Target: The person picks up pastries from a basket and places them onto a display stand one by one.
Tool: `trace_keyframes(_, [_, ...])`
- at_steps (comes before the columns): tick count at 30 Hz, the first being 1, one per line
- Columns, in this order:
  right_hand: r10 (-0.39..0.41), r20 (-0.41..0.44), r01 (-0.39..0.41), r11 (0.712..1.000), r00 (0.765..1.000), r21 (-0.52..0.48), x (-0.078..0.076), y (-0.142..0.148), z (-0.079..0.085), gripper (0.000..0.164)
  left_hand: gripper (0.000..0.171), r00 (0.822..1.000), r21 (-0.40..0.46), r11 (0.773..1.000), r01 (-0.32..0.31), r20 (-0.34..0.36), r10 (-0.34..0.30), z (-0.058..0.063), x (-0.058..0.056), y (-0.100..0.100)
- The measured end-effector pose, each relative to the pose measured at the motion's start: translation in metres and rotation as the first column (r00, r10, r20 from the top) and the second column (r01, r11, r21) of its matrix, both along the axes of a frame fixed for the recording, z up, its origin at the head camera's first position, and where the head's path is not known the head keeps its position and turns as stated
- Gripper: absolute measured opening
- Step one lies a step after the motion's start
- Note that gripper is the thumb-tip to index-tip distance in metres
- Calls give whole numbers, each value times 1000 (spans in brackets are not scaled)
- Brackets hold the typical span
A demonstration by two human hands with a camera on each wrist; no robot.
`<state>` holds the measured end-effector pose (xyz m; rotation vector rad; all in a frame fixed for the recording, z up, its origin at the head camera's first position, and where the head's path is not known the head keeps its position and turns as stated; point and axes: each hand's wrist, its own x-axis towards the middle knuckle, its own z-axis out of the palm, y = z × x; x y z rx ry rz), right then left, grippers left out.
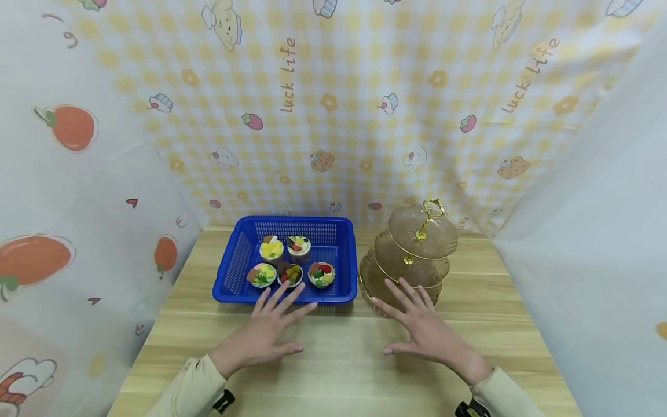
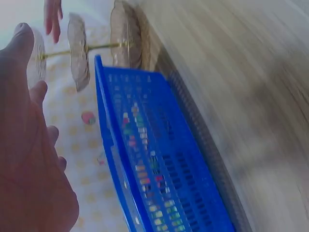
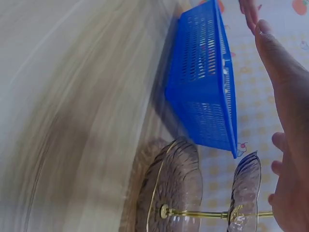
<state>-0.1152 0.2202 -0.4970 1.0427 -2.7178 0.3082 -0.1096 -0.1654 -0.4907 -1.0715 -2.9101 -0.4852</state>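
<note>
My left hand (image 1: 268, 333) is held palm down with fingers spread, just in front of a blue plastic basket (image 1: 223, 272). Inside the basket sit several small cakes: two yellow-topped and fruit-topped cups (image 1: 271, 249) at the back, and fruit tarts (image 1: 321, 274) in front. My right hand (image 1: 424, 330), fingers also spread, hovers before a three-tier cake stand (image 1: 422, 231) with amber glass plates and a gold handle. In the left wrist view the basket (image 2: 159, 145) stands beyond the hand. Neither hand holds anything.
Both things stand on a light wooden table (image 1: 333, 359). Behind hangs a yellow checked curtain (image 1: 333, 133) with printed cakes and fruit. White printed cloth (image 1: 114, 191) closes off the left side, and plain white cloth (image 1: 589, 231) the right.
</note>
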Motion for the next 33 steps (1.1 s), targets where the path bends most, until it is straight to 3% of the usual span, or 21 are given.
trace_keyframes(5, [9,73,-7,1000,997,-31,-13,-8,9,97,76,995,54,994,-98,-23,99,3,-18,-19])
trace_keyframes(10, [-7,80,14,997,997,-79,-32,-28,18,89,74,972,116,966,-233,53,228,2,-37,-49])
trace_keyframes(16, [3,98,8,994,995,-113,-48,-59,22,80,71,934,178,920,-350,142,328,-9,-52,-88])
trace_keyframes(22, [-6,154,22,994,988,-104,-73,-85,20,81,74,879,187,869,-459,235,414,-20,-68,-118])
trace_keyframes(33, [-57,279,80,994,959,-73,-119,-123,15,81,88,805,156,816,-557,345,483,-45,-77,-141])
